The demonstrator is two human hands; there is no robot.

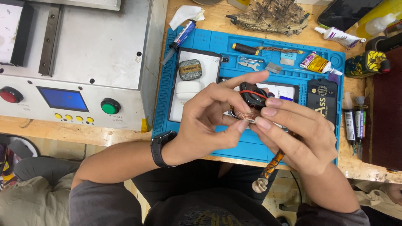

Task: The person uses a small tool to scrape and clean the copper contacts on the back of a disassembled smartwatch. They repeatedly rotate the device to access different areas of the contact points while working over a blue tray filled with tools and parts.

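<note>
My left hand (207,121) and my right hand (293,134) meet over a blue work mat (201,46). Between the fingertips of both hands is a small black part with a red wire and a copper-coloured coil (250,102). The left thumb and fingers pinch it from the left, the right fingers press it from the right. An orange and black patterned tool handle (272,165) with a pale carved end runs down under my right palm. A black watch (161,148) sits on my left wrist.
A grey machine (92,46) with a blue screen, red and green buttons stands at the left. On the mat lie a white earbud case (187,88), a small tin (190,69), a screwdriver (247,49), tubes, a wrench. A model ship (268,16) sits behind.
</note>
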